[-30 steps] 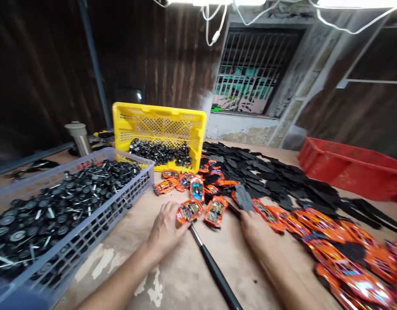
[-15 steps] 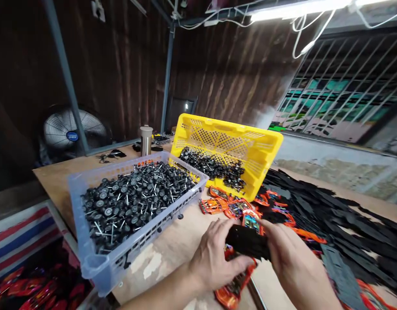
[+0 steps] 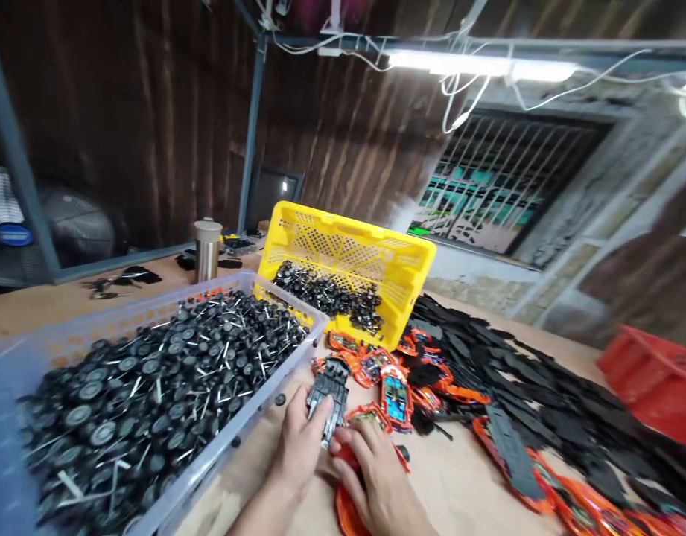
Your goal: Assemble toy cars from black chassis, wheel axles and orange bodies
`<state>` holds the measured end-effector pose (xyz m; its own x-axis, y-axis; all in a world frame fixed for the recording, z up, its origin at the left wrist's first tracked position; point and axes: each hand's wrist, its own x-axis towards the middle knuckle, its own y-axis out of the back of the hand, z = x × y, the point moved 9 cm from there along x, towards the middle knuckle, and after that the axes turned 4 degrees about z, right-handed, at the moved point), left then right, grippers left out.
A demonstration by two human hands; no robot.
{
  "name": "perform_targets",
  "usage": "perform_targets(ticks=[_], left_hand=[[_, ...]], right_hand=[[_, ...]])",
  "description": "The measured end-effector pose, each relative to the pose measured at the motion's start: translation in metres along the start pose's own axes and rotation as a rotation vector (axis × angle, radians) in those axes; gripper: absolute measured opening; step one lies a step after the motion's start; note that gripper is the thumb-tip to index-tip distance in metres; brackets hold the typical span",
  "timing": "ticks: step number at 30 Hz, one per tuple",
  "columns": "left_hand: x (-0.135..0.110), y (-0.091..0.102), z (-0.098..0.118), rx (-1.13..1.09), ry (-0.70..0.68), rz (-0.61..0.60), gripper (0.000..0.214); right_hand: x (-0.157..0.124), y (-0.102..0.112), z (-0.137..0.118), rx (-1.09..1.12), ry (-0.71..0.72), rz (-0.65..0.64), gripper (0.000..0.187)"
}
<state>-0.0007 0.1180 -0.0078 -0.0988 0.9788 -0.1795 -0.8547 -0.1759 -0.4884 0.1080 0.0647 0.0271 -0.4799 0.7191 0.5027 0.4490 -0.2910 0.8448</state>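
My left hand (image 3: 299, 445) grips a dark grey toy-car chassis plate (image 3: 326, 394), holding it tilted just above the wooden table. My right hand (image 3: 370, 470) rests beside it with fingers curled over an orange toy-car shell (image 3: 348, 497), fingertips meeting the chassis plate's lower end. More orange car shells (image 3: 395, 387) lie scattered just beyond the hands. A clear lilac crate (image 3: 247, 413) full of black wheel-and-axle sets (image 3: 153, 380) sits directly left of my left hand.
A yellow crate (image 3: 370, 257) tipped on its side holds more wheels behind the shells. Black chassis plates (image 3: 544, 402) cover the table to the right. A red crate (image 3: 655, 380) is at far right. A metal cup (image 3: 207, 249) stands at the back left.
The hands have dropped from mid-air toward the table, still on the dark chassis plate, and the right hand now presses an orange shell. The view has swung right and down.
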Motion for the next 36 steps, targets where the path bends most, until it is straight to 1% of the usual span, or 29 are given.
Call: perform_targets(ticks=[1, 3, 4, 5, 6, 8, 10, 11, 12, 14, 16, 18, 20, 22, 24, 26, 27, 29, 31, 32, 33, 34, 36], left_hand=[[-0.001, -0.002, -0.002, -0.003, 0.011, -0.014, 0.046], [-0.003, -0.004, -0.006, -0.005, 0.045, -0.030, 0.050], [-0.003, -0.003, -0.009, -0.021, 0.069, -0.013, 0.052], [-0.002, -0.002, -0.012, -0.040, 0.093, 0.003, 0.052], [-0.001, -0.001, -0.015, -0.061, 0.115, 0.018, 0.051], [0.002, -0.003, -0.021, -0.101, 0.151, 0.019, 0.050], [0.005, -0.005, -0.027, -0.133, 0.188, 0.011, 0.051], [0.006, -0.007, -0.030, -0.141, 0.203, 0.004, 0.052], [0.007, -0.009, -0.032, -0.143, 0.215, 0.001, 0.052], [0.007, -0.012, -0.034, -0.133, 0.229, -0.014, 0.053], [0.006, -0.015, -0.035, -0.127, 0.245, -0.026, 0.052], [0.004, -0.017, -0.034, -0.140, 0.262, -0.041, 0.054], [0.002, -0.020, -0.034, -0.160, 0.281, -0.066, 0.059], [0.002, -0.022, -0.032, -0.150, 0.280, -0.102, 0.059], [0.001, -0.026, -0.029, -0.090, 0.254, -0.165, 0.053], [-0.004, -0.033, -0.026, -0.006, 0.229, -0.252, 0.049], [-0.007, -0.036, -0.026, 0.032, 0.234, -0.295, 0.048], [-0.017, -0.043, -0.029, 0.096, 0.267, -0.372, 0.049], [-0.029, -0.050, -0.031, 0.134, 0.299, -0.443, 0.051], [-0.036, -0.054, -0.033, 0.144, 0.309, -0.475, 0.051], [-0.042, -0.057, -0.034, 0.148, 0.314, -0.496, 0.051], [-0.049, -0.060, -0.035, 0.150, 0.314, -0.508, 0.051], [-0.063, -0.067, -0.038, 0.153, 0.298, -0.523, 0.051]], right_hand=[[0.011, 0.000, 0.011, 0.002, -0.034, -0.027, 0.015], [0.042, 0.004, 0.044, -0.061, -0.130, -0.069, 0.016], [0.059, 0.008, 0.067, -0.129, -0.203, -0.083, 0.017], [0.073, 0.012, 0.097, -0.236, -0.330, -0.091, 0.019], [0.088, 0.017, 0.123, -0.286, -0.403, -0.083, 0.022], [0.113, 0.018, 0.172, -0.348, -0.501, -0.082, 0.023], [0.126, 0.012, 0.214, -0.389, -0.589, -0.112, 0.027], [0.129, 0.006, 0.230, -0.402, -0.626, -0.135, 0.031], [0.131, 0.000, 0.242, -0.409, -0.658, -0.158, 0.034], [0.131, -0.012, 0.256, -0.411, -0.704, -0.197, 0.035], [0.131, -0.018, 0.258, -0.397, -0.727, -0.219, 0.035], [0.131, -0.016, 0.252, -0.367, -0.729, -0.227, 0.036], [0.126, 0.000, 0.241, -0.321, -0.710, -0.223, 0.033], [0.110, 0.027, 0.227, -0.265, -0.686, -0.215, 0.026], [0.078, 0.059, 0.212, -0.202, -0.679, -0.227, 0.033], [0.033, 0.083, 0.198, -0.121, -0.698, -0.291, 0.038], [0.008, 0.089, 0.189, -0.064, -0.710, -0.345, 0.038], [-0.039, 0.090, 0.172, 0.052, -0.738, -0.465, 0.033], [-0.072, 0.088, 0.156, 0.132, -0.767, -0.528, 0.032], [-0.082, 0.089, 0.150, 0.144, -0.783, -0.514, 0.033], [-0.086, 0.093, 0.144, 0.140, -0.797, -0.470, 0.034], [-0.087, 0.099, 0.139, 0.124, -0.808, -0.409, 0.036], [-0.079, 0.113, 0.120, 0.124, -0.794, -0.241, 0.036]])
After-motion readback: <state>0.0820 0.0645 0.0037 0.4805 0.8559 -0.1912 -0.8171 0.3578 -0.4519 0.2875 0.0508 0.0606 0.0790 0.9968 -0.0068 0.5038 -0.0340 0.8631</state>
